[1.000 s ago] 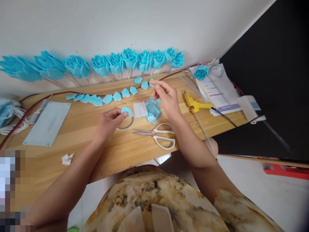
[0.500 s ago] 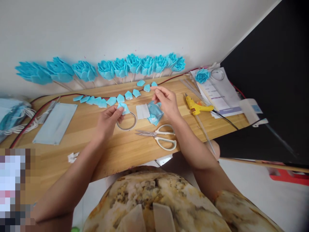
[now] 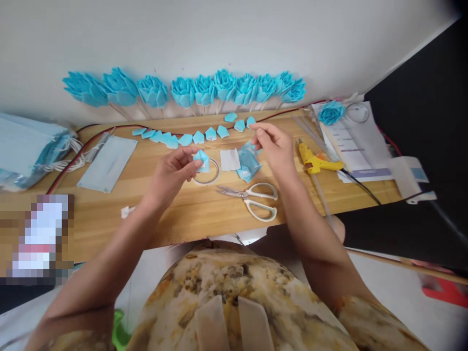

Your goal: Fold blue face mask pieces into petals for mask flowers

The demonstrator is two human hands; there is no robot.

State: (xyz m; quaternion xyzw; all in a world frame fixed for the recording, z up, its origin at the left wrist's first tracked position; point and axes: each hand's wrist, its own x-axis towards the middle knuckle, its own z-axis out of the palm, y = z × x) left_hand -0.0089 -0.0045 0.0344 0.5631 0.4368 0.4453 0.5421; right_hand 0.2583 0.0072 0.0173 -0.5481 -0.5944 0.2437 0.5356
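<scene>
My left hand (image 3: pixel 176 171) pinches a small blue petal (image 3: pixel 201 162) between thumb and fingers; the petal's top is folded. It is held above a roll of tape (image 3: pixel 215 176) lying on the table. My right hand (image 3: pixel 273 146) is raised with bent fingers, thumb and index tips close together; whether anything thin is between them cannot be made out. Its index fingertip overlaps the last blue petal (image 3: pixel 250 121) of a row in view; contact is unclear. Below that hand lie a crumpled blue piece (image 3: pixel 249 165) and a white square (image 3: pixel 229 160). White-handled scissors (image 3: pixel 260 204) lie in front, blades apart.
Finished blue flowers (image 3: pixel 183 91) on sticks lean along the wall. A yellow glue gun (image 3: pixel 315 163) and papers (image 3: pixel 356 141) are at right. Pale blue sheets (image 3: pixel 107 163), a bagged stack (image 3: pixel 27 151) and a cable (image 3: pixel 62 168) lie left. White scraps (image 3: pixel 126 211) sit near the front.
The camera view has shifted, so the table appears further right and higher. The petal in my left hand has turned slightly. My right hand stays near the row's right end.
</scene>
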